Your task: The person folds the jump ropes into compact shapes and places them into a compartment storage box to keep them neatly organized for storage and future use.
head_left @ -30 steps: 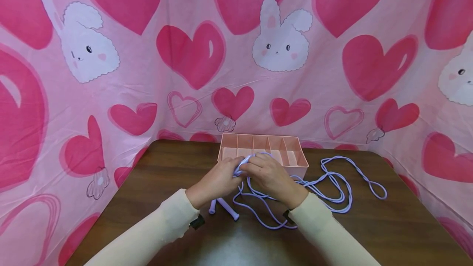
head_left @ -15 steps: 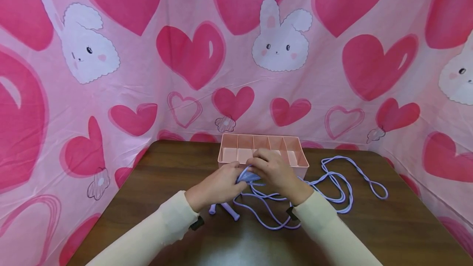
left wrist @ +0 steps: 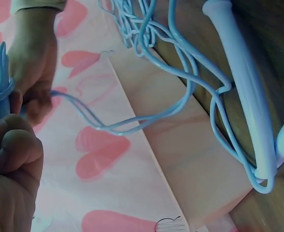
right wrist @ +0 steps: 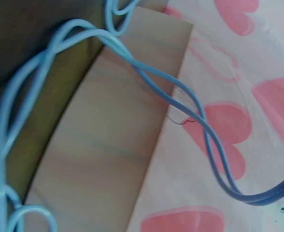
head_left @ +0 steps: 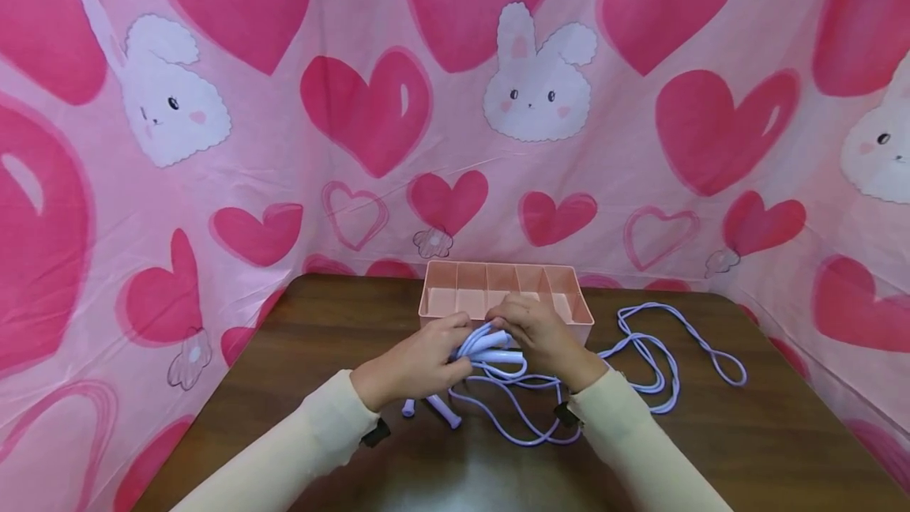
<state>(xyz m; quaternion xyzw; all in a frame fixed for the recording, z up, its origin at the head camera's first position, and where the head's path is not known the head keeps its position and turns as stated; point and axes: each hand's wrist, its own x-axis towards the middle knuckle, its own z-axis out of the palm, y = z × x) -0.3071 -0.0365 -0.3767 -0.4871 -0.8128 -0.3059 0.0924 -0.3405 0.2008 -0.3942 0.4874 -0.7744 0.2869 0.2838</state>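
My left hand (head_left: pixel 423 360) grips a gathered bundle of lavender jump rope, its coils doubled round two pale handles (head_left: pixel 503 356) that point right. Close beside it, my right hand (head_left: pixel 542 338) pinches a doubled strand of the rope. In the left wrist view my left hand (left wrist: pixel 16 164) is at the left edge and my right hand (left wrist: pixel 33 72) is above it, the strand (left wrist: pixel 127 126) trailing away from its fingers. The right wrist view shows the same paired strands (right wrist: pixel 156 87) running to a sliver of hand at the right edge.
Two more jump rope handles (head_left: pixel 444 412) lie on the brown table (head_left: pixel 341 299) below my left hand. Loose rope loops (head_left: pixel 668 362) spread to the right. Behind the hands stands a pink box (head_left: pixel 584 314) with several compartments, before a heart-patterned cloth (head_left: pixel 455 141).
The bundle in my left hand has turned so its handles now show, pointing right. My right hand has shifted slightly right, away from the left, drawing the rope strand with it.
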